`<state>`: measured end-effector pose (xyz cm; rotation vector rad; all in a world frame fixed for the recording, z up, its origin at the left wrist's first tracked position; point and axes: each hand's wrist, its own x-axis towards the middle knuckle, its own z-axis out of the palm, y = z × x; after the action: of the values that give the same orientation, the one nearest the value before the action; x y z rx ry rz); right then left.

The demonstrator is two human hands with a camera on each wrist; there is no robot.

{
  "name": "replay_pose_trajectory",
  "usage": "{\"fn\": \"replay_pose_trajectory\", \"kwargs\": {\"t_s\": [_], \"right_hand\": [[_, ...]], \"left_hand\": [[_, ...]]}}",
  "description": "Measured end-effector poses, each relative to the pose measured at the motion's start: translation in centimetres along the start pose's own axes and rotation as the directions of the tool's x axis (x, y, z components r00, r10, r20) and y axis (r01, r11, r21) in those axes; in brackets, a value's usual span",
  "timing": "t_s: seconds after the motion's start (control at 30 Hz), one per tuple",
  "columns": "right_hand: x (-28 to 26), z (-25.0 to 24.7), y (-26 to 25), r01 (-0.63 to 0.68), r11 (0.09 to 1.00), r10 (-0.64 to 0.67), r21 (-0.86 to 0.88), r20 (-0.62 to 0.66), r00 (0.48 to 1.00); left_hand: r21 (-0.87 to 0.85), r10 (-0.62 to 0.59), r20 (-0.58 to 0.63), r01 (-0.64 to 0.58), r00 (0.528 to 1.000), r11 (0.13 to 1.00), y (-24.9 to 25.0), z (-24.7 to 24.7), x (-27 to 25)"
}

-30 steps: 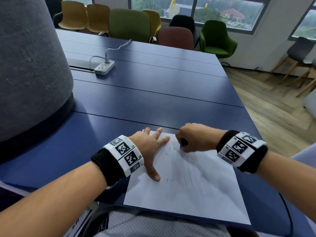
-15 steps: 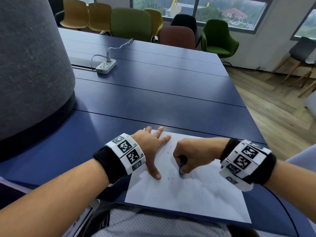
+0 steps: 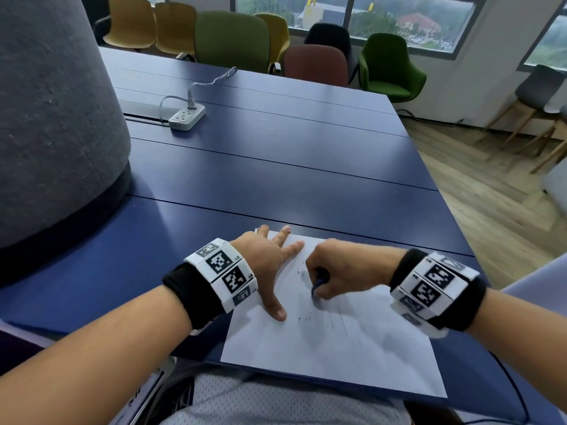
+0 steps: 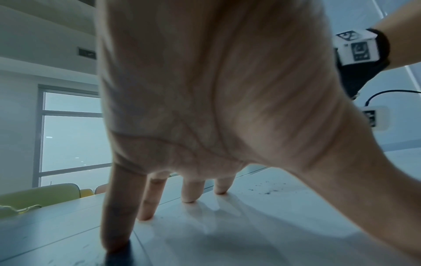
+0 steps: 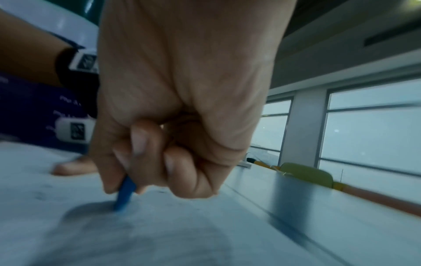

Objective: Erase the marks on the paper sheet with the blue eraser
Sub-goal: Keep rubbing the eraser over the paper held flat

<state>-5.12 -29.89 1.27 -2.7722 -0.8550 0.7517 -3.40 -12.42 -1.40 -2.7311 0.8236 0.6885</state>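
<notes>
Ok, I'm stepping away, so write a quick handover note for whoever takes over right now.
Left hand: open, fingers spread, pressing the sheet flat at its left edge.
Right hand: gripping the eraser, its tip on the paper.
Sheet lies at the near edge of the table.
Done: not clear how much; eraser crumbs are scattered near the left thumb.
Left: faint pencil strokes remain right of the eraser; rub those out.

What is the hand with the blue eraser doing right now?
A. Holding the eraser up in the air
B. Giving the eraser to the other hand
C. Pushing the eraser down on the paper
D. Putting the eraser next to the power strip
C. The right hand grips the blue eraser, and its tip touches the paper sheet, while the left hand rests spread on the sheet.
</notes>
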Motion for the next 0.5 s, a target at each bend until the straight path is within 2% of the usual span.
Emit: {"fn": "replay_pose_trajectory", "kwargs": {"t_s": [0.1, 0.13, 0.23, 0.3, 0.43, 0.5], "right_hand": [[-0.8, 1.0, -0.8, 0.044, 0.997, -0.053, 0.056, 0.164, 0.985], [-0.7, 0.8, -0.7, 0.039, 0.997, -0.05, 0.061, 0.175, 0.983], [-0.1, 0.0, 0.5, -0.006, 0.998, 0.003, 0.065, 0.047, 0.999], [-0.1, 0.4, 0.6, 0.0, 0.997, -0.001, 0.074, 0.022, 1.0], [-0.7, 1.2, 0.0, 0.02, 0.989, -0.056, 0.149, 0.236, 0.97], [-0.4, 0.3, 1.1, -0.018, 0.982, -0.022, 0.189, 0.204, 0.979]], "left_hand": [[0.001, -0.004, 0.008, 0.004, 1.0, 1.0, 0.0, 0.1, 0.0], [0.0, -0.004, 0.01, 0.004, 1.0, 1.0, 0.0, 0.0, 0.1], [-0.011, -0.002, 0.006, 0.002, 1.0, 1.0, 0.0, 0.0, 0.0], [-0.009, -0.002, 0.007, 0.002, 1.0, 1.0, 0.0, 0.0, 0.0], [-0.002, -0.007, 0.03, 0.007, 1.0, 1.0, 0.1, -0.2, 0.0], [-0.006, -0.009, 0.03, 0.009, 1.0, 1.0, 0.1, -0.2, 0.0]]}}
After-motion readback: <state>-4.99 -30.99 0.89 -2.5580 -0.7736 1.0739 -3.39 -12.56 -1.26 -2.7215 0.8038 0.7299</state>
